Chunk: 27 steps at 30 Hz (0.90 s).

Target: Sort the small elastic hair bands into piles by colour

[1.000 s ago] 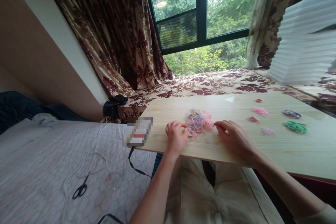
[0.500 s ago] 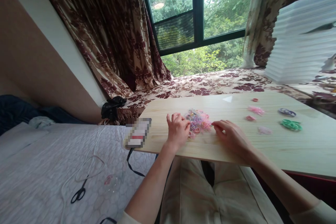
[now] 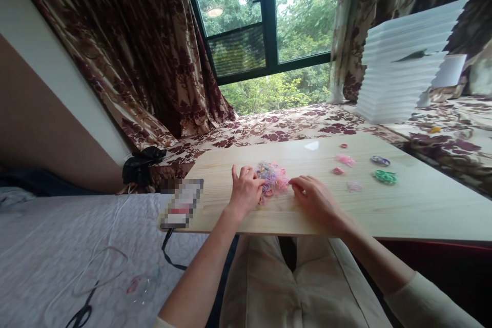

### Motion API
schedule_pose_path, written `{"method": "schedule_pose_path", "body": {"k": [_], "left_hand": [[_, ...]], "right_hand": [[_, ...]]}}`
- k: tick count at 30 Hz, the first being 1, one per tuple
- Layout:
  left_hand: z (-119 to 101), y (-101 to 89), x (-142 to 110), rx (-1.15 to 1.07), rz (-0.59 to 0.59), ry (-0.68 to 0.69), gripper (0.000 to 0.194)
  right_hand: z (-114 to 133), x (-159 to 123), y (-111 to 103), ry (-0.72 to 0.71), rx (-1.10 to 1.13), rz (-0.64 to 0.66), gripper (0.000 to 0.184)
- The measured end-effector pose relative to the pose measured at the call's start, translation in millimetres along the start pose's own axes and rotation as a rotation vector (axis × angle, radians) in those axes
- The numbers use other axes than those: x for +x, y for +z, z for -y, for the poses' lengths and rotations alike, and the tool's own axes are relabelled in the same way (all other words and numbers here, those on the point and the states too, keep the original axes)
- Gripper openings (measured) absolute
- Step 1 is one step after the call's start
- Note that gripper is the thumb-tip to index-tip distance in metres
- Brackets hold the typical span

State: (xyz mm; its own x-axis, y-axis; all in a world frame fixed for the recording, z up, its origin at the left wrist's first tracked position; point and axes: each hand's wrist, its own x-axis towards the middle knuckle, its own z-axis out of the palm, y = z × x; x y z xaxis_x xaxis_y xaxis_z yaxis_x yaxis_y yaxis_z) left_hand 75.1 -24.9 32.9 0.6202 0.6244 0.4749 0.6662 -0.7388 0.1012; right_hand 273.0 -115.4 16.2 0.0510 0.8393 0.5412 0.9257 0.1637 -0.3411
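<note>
A loose heap of small pastel elastic hair bands (image 3: pixel 273 177), mostly pink, lilac and grey, lies on the pale wooden board (image 3: pixel 215 164). At its left edge is my left hand (image 3: pixel 246 190), palm down, its fingers bent and apart, with the nearest fingertips touching the bands. My right hand (image 3: pixel 313 196) rests on the board to the right of the heap. Its fingers are curled together, tips against the pink bands at that edge. Whatever lies between those fingertips is too small to make out.
Right on the board lie pink bands (image 3: pixel 345 160), a pale pink bunch (image 3: pixel 354 186), a green bunch (image 3: pixel 385 177) and a purple bunch (image 3: pixel 380 161). A blurred-out phone-like object (image 3: pixel 182 204) sits at the left corner. Beyond stands a white pleated lampshade-like object (image 3: pixel 400 72). Black-handled scissors (image 3: pixel 81 315) lie on the bed.
The view has turned slightly to the right, so everything sits further left in the picture. Both hands stay at the heap's two sides, with hardly any movement of the fingers.
</note>
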Motion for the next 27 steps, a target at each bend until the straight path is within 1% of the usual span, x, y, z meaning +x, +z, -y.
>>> {"method": "schedule_pose_path", "body": {"k": [4, 15, 22, 27], "left_hand": [[0.0, -0.9, 0.1, 0.01, 0.012, -0.005, 0.018], [-1.4, -2.8, -1.5, 0.012, -0.013, 0.0, 0.017], [-3.9, -8.7, -0.4, -0.038, -0.093, -0.03, 0.016], [-8.0, -8.8, 0.3, -0.062, -0.136, -0.057, 0.016]], "right_hand": [[1.2, -0.2, -1.5, 0.009, 0.004, 0.024, 0.027], [2.6, 0.4, -2.5, 0.017, 0.002, 0.052, 0.027], [-0.7, 0.6, -0.8, -0.005, 0.008, -0.002, 0.029], [-4.3, 1.3, 2.0, -0.025, 0.026, -0.008, 0.028]]}}
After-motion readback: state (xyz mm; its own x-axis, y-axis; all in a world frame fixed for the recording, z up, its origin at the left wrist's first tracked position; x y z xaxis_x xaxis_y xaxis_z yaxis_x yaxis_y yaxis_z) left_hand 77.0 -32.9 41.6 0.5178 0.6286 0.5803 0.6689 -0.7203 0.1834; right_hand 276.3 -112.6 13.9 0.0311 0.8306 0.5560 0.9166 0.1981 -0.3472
